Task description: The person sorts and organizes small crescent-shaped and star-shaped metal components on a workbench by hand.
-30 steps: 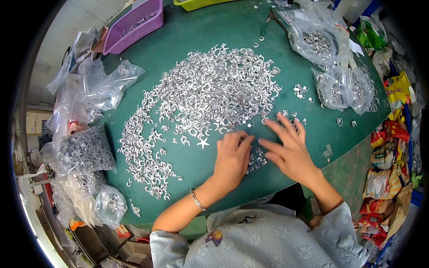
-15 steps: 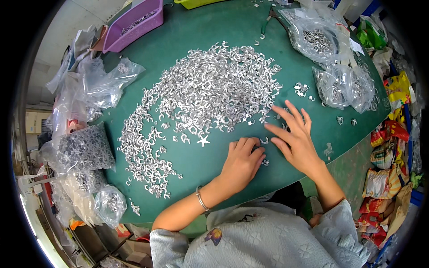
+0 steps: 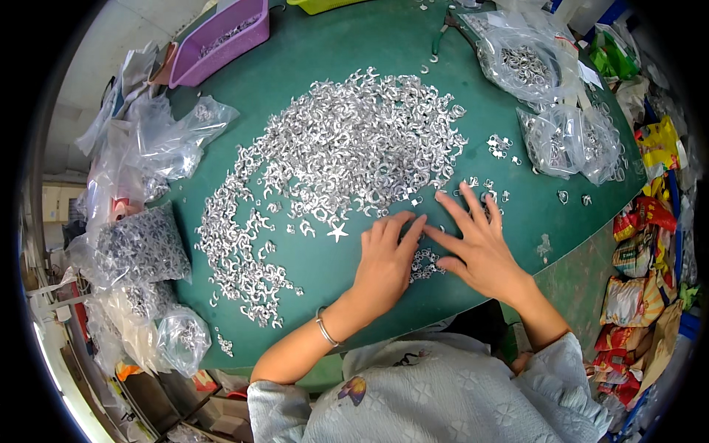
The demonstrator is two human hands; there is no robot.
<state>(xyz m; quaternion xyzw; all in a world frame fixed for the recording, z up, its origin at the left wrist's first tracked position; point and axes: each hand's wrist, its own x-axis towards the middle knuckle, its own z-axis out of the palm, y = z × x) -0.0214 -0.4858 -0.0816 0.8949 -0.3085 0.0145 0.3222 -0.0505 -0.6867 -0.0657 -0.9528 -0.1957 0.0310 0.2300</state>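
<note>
Shirt: pale blue cloth (image 3: 443, 391) is seen at the lower edge.
Wrist: the left wrist is ringed by a silver bracelet (image 3: 325, 328).
Left hand (image 3: 384, 258): held palm down, fingers bent and drawn close together; whether anything is pinched cannot be told.
Right hand (image 3: 484, 258): fingers spread, thumb held apart from the index finger, whose tip is brought right up to the left hand's fingertips.
Cluster (image 3: 425, 264): small silver pieces are gathered on the green table (image 3: 354, 303), between the 2 hands, below the meeting fingertips and just beside the right thumb; contact cannot be told.
Star (image 3: 337, 232): laid flat, left of the left hand.
Heap (image 3: 362, 140): silver pieces are piled beyond both hands.
Trail (image 3: 244, 258): more pieces are strewn left of the star.
Pliers (image 3: 437, 40): laid beyond the heap, toward the right.
Trays: 2 are set at the far edge, purple (image 3: 214, 52) and yellow-green (image 3: 325, 7).
</note>
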